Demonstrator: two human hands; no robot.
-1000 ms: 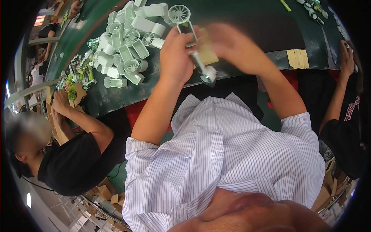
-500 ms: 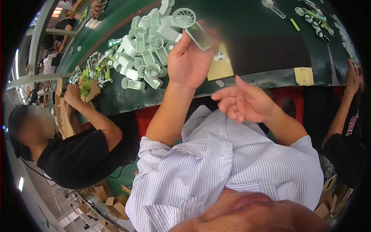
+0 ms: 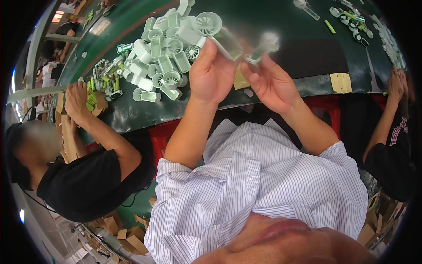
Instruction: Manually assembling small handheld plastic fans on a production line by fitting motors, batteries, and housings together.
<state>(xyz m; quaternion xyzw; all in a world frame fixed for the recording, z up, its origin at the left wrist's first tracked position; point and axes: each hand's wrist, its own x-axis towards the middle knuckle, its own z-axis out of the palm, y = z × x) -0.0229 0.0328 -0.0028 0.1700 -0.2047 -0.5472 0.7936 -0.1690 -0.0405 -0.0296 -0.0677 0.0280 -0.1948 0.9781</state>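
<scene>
My left hand (image 3: 212, 75) is closed around a pale green plastic fan housing (image 3: 226, 43), which has a round spoked grille and an open, box-like handle. My right hand (image 3: 273, 83) pinches a smaller whitish-green part (image 3: 263, 47) with a rounded end. That part is smeared by motion, so its details are unclear. Its lower end is close beside the housing's handle; whether they touch I cannot tell. To the left, a heap of similar fan housings (image 3: 166, 62) lies on the green worktable (image 3: 132, 115).
A black mat (image 3: 317, 59) lies right of my hands, with yellow tape (image 3: 341, 83) at the table edge. Small fan assemblies with green batteries (image 3: 109, 79) lie left, and more parts (image 3: 351, 22) far right. Co-workers sit on both sides, a bent arm (image 3: 103, 132) on the left.
My right hand, empty before, has moved up and now holds the small whitish-green part beside the housing. My left hand keeps the housing in nearly the same place.
</scene>
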